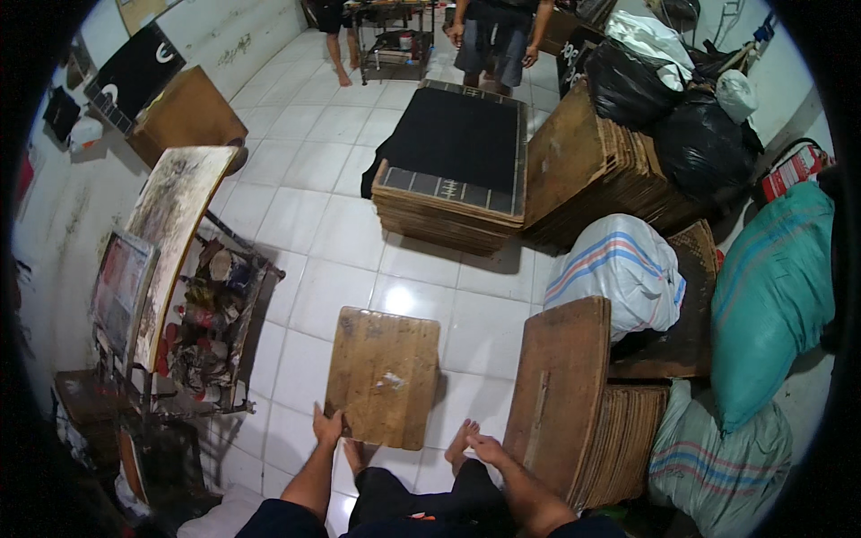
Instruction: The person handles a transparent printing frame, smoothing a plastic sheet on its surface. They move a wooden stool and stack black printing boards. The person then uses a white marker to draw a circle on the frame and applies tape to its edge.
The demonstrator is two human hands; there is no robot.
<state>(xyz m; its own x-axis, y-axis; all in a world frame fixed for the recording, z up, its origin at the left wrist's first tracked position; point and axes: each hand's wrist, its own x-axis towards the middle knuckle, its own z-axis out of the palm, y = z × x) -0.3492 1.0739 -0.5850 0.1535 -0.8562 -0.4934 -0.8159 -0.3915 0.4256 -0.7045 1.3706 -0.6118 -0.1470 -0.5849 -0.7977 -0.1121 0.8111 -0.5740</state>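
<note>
A square wooden stool (381, 372) with a worn, stained top stands on the tiles in front of me. My left hand (328, 425) is at its near left corner, thumb over the top and fingers along the side edge. Over my bare right foot, to the right of the stool, hangs my right hand (487, 450). Its fingers are loosely stretched out, and I see nothing in them. The stool's legs are hidden under its top.
Left stands a metal rack (242, 377) with a tilted board (175, 215). Brown board stacks (560, 386) rise at right beside sacks (619, 273). Black cloth (462, 134) covers another stack ahead. Two people (493, 45) stand at the back near a small table (395, 45).
</note>
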